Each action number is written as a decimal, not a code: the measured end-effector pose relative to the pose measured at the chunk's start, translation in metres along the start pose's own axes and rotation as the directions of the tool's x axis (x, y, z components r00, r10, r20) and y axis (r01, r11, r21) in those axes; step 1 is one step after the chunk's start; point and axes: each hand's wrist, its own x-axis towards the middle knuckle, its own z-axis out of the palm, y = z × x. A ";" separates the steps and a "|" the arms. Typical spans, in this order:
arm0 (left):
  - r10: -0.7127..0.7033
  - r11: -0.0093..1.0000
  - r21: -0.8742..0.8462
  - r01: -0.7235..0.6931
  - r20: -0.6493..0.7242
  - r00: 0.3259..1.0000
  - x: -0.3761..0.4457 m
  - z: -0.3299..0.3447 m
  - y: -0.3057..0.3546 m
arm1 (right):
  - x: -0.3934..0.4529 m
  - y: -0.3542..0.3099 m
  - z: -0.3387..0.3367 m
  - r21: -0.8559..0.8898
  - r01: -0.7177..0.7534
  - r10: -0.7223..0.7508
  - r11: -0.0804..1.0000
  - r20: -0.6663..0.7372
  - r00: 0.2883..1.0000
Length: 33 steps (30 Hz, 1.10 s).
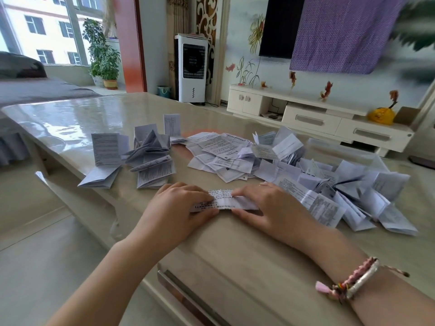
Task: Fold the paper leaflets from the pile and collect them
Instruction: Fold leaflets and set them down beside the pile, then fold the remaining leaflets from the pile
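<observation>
Leaflet (224, 201): a narrow printed strip, lying flat on the table (77, 118) near its front edge, between my two hands.
Left hand (175, 208): palm down on the strip's left end, fingers curled over its top edge, thumb under the lower edge; it holds the paper.
Right hand (266, 205): palm down on the right end, fingers bent over the strip, thumb stretched along the lower edge, pressing it to the table.
Pile (294, 165): loose leaflets, spread from the middle of the table to the right, its nearest sheets just beside my right hand.
Folded leaflets (131, 156): a small group left of the pile, some standing up, apart from my left hand.
Bracelets (353, 281): on my right wrist.
</observation>
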 end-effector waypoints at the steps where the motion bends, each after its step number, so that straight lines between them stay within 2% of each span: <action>1: 0.012 1.000 -0.005 -0.012 -0.006 1.000 0.000 0.000 0.001 | 0.000 0.000 0.000 -0.034 0.024 -0.024 0.999 -0.019 1.000; 4: 0.044 0.999 -0.009 -0.044 -0.028 0.999 0.001 -0.001 0.002 | 0.001 -0.004 0.001 -0.092 0.066 -0.074 0.994 -0.078 0.994; 10: 0.114 0.993 0.020 -0.113 -0.030 0.993 -0.001 0.000 0.004 | 0.002 -0.004 0.000 -0.063 0.075 -0.079 0.995 -0.063 0.995; 15: 0.176 0.984 0.008 -0.176 -0.132 0.975 0.000 -0.004 0.009 | 0.005 -0.004 0.000 -0.105 0.100 -0.115 0.989 -0.148 0.982; 18: 0.077 0.991 -0.086 -0.100 -0.231 0.970 0.000 -0.009 0.013 | 0.004 -0.003 -0.001 0.043 0.002 0.008 0.999 -0.227 0.974; 20: -0.077 0.967 -0.253 0.003 -0.281 0.957 0.000 -0.011 0.015 | 0.003 -0.002 -0.004 0.274 -0.081 0.158 0.958 -0.274 0.949; 22: -0.214 0.895 -0.441 0.066 -0.294 0.932 0.002 -0.013 0.018 | 0.004 -0.004 -0.010 0.497 -0.113 0.306 0.860 -0.327 0.894; 24: -0.344 0.800 -0.586 0.131 -0.269 0.900 0.005 -0.016 0.022 | 0.005 -0.005 -0.013 0.572 -0.107 0.372 0.813 -0.369 0.852; 27: -0.537 0.540 -0.815 0.211 -0.140 0.832 0.008 -0.020 0.025 | 0.006 -0.007 -0.007 0.439 -0.065 0.279 0.896 -0.442 0.853; 29: -0.619 0.365 -0.897 0.250 -0.034 0.785 0.008 -0.022 0.026 | 0.005 -0.009 -0.004 0.302 -0.006 0.163 0.953 -0.498 0.852; 31: -0.670 0.285 -0.907 0.310 0.043 0.741 0.008 -0.019 0.025 | 0.006 -0.010 -0.005 0.168 0.052 0.040 0.984 -0.504 0.863; 33: -0.696 0.261 -0.883 0.390 0.108 0.710 0.007 -0.014 0.025 | 0.006 -0.012 -0.003 0.049 0.089 -0.063 0.995 -0.393 0.917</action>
